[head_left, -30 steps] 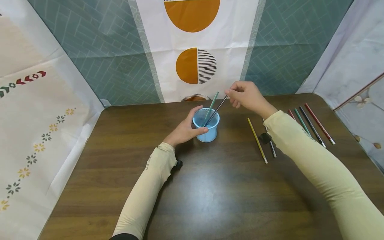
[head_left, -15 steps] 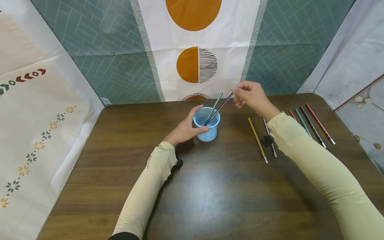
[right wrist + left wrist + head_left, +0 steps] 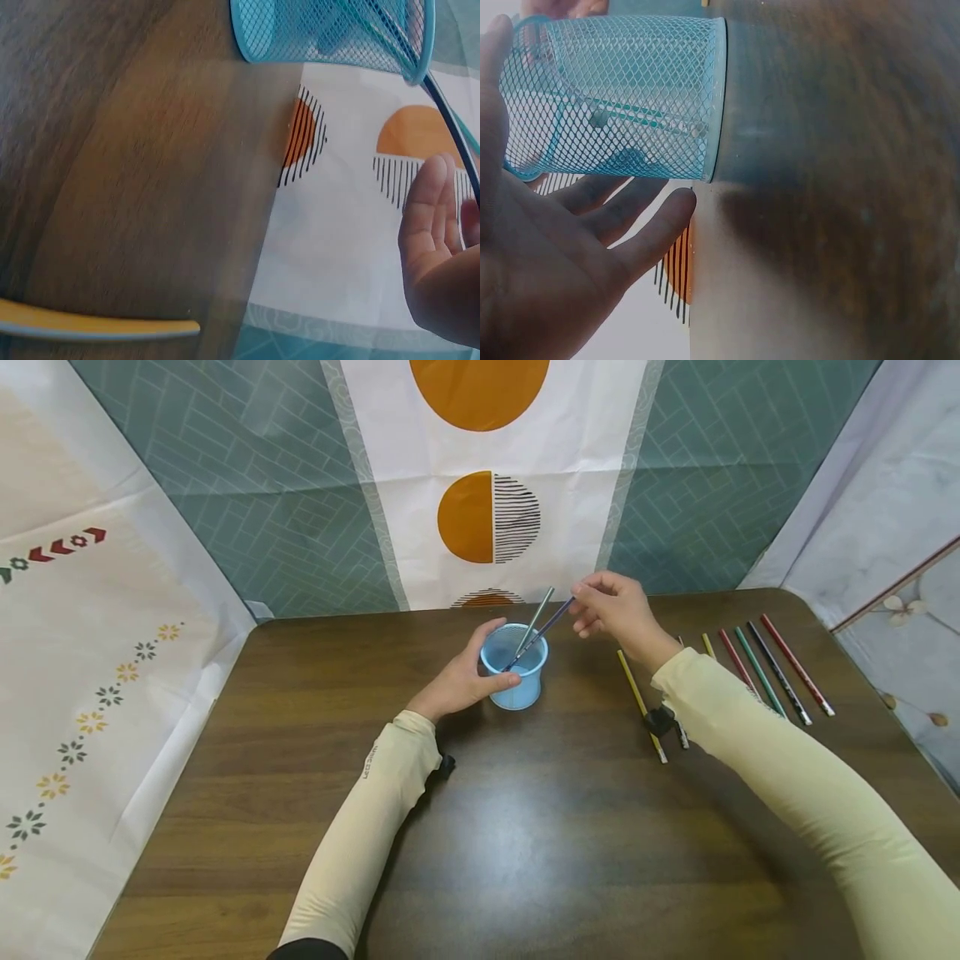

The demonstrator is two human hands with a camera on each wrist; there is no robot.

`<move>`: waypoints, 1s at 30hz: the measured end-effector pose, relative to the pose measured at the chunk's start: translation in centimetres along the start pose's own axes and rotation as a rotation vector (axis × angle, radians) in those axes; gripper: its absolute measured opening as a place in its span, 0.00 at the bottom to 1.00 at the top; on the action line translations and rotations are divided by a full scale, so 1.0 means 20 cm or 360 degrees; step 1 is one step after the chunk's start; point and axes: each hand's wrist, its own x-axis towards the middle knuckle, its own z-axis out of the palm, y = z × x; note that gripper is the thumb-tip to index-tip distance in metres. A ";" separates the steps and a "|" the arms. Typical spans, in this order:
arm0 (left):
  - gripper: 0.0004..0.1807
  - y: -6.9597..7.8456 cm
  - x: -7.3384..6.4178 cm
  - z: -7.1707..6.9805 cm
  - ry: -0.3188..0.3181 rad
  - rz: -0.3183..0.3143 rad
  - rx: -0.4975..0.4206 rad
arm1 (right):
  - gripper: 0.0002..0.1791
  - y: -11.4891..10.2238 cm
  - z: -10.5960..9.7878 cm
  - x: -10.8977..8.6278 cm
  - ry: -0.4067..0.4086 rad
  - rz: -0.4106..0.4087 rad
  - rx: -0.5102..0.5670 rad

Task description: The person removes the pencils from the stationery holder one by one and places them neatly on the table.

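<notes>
A light-blue mesh pencil cup (image 3: 522, 695) stands upright near the back of the table. My left hand (image 3: 455, 681) holds it from the left, thumb across the front of the rim and fingers round the far side. Inside, a green pencil (image 3: 542, 607) leans to the right. My right hand (image 3: 617, 617) pinches the upper end of a dark pencil (image 3: 551, 622), whose lower part is in the cup, slanting beside the green one. In the right wrist view the dark pencil (image 3: 445, 109) crosses the cup's rim; its pinched end is partly out of frame.
Right of the cup, a yellow pencil (image 3: 633, 685) lies on the brown table (image 3: 517, 827). Farther right, several pencils lie side by side, including a red one (image 3: 795, 662) and a black one (image 3: 776, 668). The right forearm partly covers them. A patterned cloth backdrop (image 3: 300, 527) rises behind the table.
My right hand shifts slightly right with the dark pencil, then back left and a little lower. The left hand and cup stay nearly still.
</notes>
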 end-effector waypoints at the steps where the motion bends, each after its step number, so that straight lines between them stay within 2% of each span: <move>1: 0.48 0.00 0.00 0.00 0.0001 -0.0001 0.0005 | 0.14 0.00 0.01 0.00 0.0023 -0.0009 0.0030; 6: 0.49 0.00 0.01 0.00 -0.0005 -0.0004 0.0009 | 0.16 -0.01 0.04 0.00 0.0125 -0.0122 0.0153; 10: 0.50 0.01 0.01 0.00 -0.0008 0.0003 0.0010 | 0.14 -0.01 0.06 0.00 0.0168 -0.0184 0.0185; 25: 0.49 0.00 0.00 -0.01 0.0012 0.0000 0.0027 | 0.14 0.01 0.14 -0.03 0.0287 -0.0187 0.0091; 30: 0.50 0.01 0.00 0.00 -0.0003 0.0011 0.0018 | 0.12 0.00 0.13 -0.01 0.0303 -0.0155 0.0182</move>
